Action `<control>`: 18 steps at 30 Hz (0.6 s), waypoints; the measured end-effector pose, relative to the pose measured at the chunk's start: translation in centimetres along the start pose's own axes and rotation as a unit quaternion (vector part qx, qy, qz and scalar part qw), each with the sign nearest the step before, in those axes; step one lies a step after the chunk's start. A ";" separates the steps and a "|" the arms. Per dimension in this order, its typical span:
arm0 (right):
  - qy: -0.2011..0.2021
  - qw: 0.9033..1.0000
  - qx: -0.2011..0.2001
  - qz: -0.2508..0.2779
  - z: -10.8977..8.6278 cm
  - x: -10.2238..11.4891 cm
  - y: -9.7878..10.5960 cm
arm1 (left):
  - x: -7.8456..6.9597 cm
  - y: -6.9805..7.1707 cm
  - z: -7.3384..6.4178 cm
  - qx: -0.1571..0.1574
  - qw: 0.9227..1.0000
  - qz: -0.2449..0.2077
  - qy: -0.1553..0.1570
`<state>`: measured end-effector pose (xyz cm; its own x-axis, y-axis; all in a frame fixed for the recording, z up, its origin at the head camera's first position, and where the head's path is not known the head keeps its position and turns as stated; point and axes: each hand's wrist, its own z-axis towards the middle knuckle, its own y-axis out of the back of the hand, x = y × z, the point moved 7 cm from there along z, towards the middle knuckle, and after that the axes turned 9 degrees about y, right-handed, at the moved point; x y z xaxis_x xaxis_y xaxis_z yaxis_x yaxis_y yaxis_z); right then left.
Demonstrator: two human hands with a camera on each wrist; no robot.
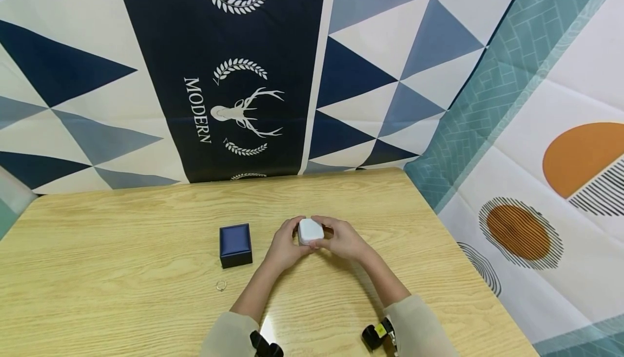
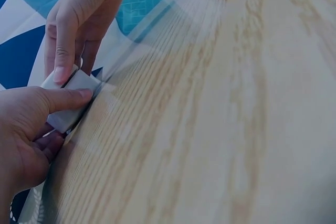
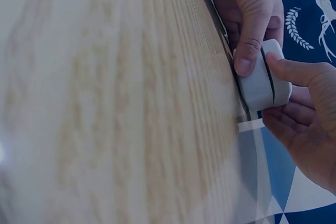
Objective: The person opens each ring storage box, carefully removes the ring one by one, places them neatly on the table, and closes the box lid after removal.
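Note:
A small white box (image 1: 311, 231) with rounded corners is held between both hands over the table. My left hand (image 1: 284, 247) grips its left side, and my right hand (image 1: 344, 239) grips the right side. In the right wrist view, a dark seam divides the white box (image 3: 255, 86) into two parts; the left thumb presses one part and the right thumb the other. The left wrist view shows the same white box (image 2: 76, 100) pinched by thumbs and fingers, some of them hidden behind it. Whether the box touches the table is unclear.
Left of the hands stands a dark blue, square box (image 1: 235, 239) with a padded top. A thin ring (image 1: 221, 285) lies on the wooden table (image 1: 122, 270) in front of it. Patterned cloth (image 1: 253, 102) hangs behind the table's far edge, and more cloth is at the right.

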<state>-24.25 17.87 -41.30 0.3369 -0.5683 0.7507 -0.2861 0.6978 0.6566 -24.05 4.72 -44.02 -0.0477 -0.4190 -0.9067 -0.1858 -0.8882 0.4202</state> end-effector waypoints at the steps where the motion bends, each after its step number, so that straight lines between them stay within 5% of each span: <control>1: -0.001 1.000 0.003 0.000 0.0 0.0 0.0 | 0.1 0.0 0.0 0.002 1.000 -0.001 0.003; 18: -0.008 1.000 0.014 0.002 0.2 -0.2 0.0 | 0.0 0.0 0.0 0.004 1.000 -0.011 0.007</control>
<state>-24.52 17.92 -41.43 0.3218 -0.5726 0.7541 -0.3122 0.6877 0.6554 -24.00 4.73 -44.00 -0.0298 -0.4015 -0.9154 -0.1954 -0.8957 0.3993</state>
